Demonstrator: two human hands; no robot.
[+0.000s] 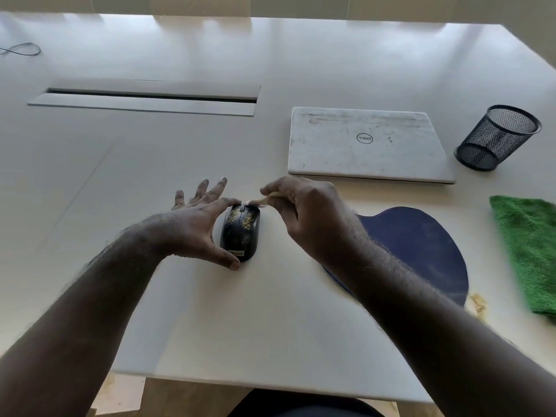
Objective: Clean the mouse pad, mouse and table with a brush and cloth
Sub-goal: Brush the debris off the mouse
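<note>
Steadying the mouse [240, 233] at the frame's centre, the left hand [195, 224] pinches it between thumb and forefinger, other fingers spread. The right hand [304, 215] grips the brush [259, 201], bristles at the mouse's far end. Its long axis runs toward the viewer, crumbs lying just below the bristles.

Closed laptop [367, 144] beside black mesh cup [498, 136].

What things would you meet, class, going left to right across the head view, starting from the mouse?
mouse → mouse pad → green cloth. The laptop and mesh cup lie farther back, so they are left out.
</note>
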